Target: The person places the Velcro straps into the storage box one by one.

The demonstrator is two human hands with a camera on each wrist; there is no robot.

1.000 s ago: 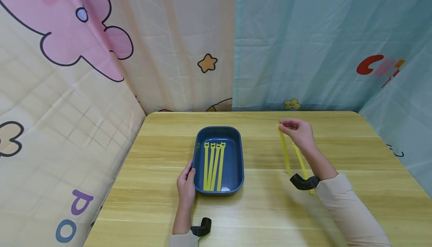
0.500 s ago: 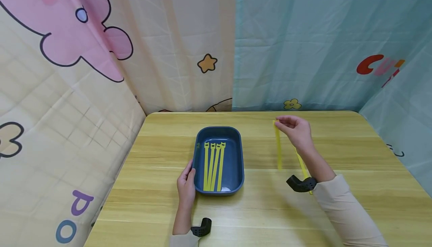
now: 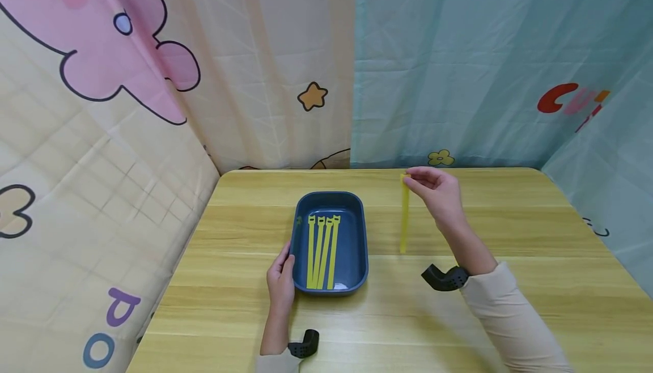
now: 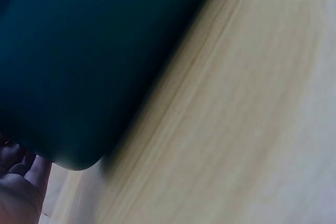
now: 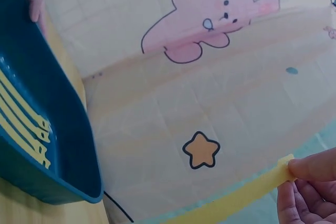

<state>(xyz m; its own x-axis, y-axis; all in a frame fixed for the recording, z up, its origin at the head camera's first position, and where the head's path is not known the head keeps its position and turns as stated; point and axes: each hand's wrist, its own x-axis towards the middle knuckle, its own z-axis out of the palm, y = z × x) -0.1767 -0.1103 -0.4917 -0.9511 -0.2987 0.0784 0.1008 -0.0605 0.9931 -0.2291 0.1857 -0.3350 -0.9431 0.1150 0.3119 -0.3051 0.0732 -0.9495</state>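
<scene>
A dark blue tray (image 3: 358,237) stands on the table, with several yellow hook-and-loop cable ties (image 3: 323,254) side by side in its left half, slotted heads at the far end. My left hand (image 3: 281,279) grips the tray's left wall near its front corner. My right hand (image 3: 439,194) pinches another yellow cable tie (image 3: 405,214) by its top end between thumb and fingertips. This strap hangs straight down above the table, to the right of the tray and apart from it. In the right wrist view, thumb and fingertips pinch the strap (image 5: 231,199).
A sliver of a further yellow strap (image 3: 456,261) shows by the right wrist; the arm hides most of it. The wood-grain table (image 3: 377,327) ends at patterned curtains (image 3: 433,67) behind and at both sides. Black wrist devices (image 3: 445,278) sit on both wrists.
My right hand has moved left and slightly farther away with the hanging cable tie, nearer the tray. The forearm now covers most of the strap on the table. My left hand and the tray stay put.
</scene>
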